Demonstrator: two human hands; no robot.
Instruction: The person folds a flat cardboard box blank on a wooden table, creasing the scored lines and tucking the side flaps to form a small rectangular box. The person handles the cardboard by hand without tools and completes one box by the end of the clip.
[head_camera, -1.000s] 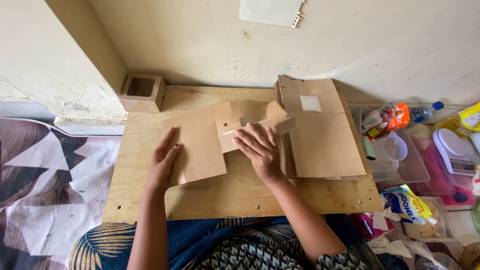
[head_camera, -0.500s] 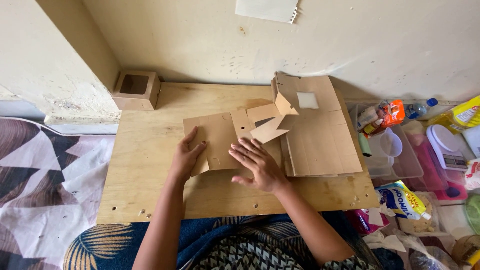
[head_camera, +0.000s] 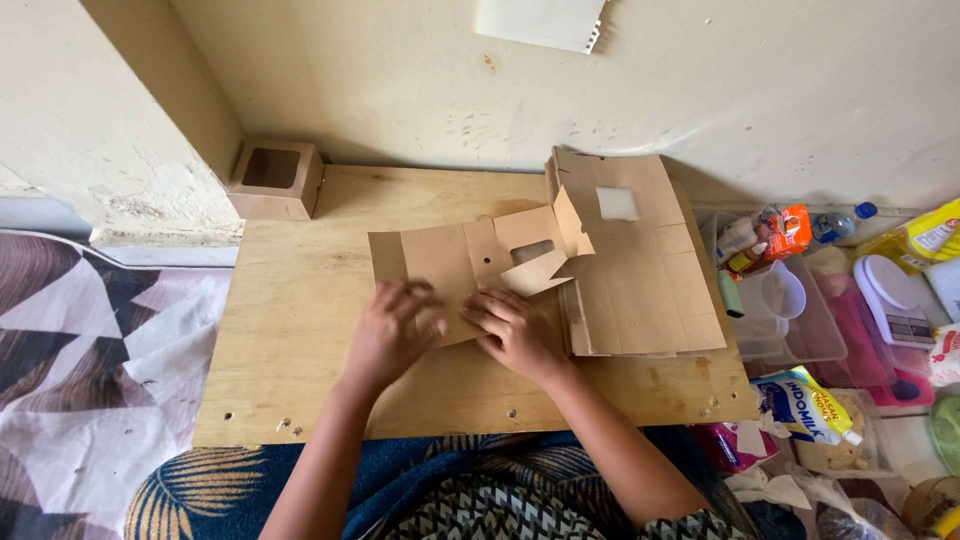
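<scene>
A flat brown cardboard box blank (head_camera: 460, 260) with a cut-out window lies on the low plywood table (head_camera: 300, 330). Its far flaps stand partly folded up. My left hand (head_camera: 392, 335) and my right hand (head_camera: 515, 335) press side by side on the blank's near edge, fingers bent over the cardboard. To the right lies a stack of flat brown blanks (head_camera: 640, 265), the top one with a clear window.
A finished small brown box (head_camera: 275, 178) with a window stands at the table's far left corner by the wall. Right of the table sit a clear plastic tub (head_camera: 800, 320), a kitchen scale (head_camera: 893, 305), bottles and snack packets (head_camera: 805, 400). A patterned mat (head_camera: 90, 370) lies left.
Both hands have slid down to the blank's near edge and come together. The blank has turned and its flaps have folded up from lying flat.
</scene>
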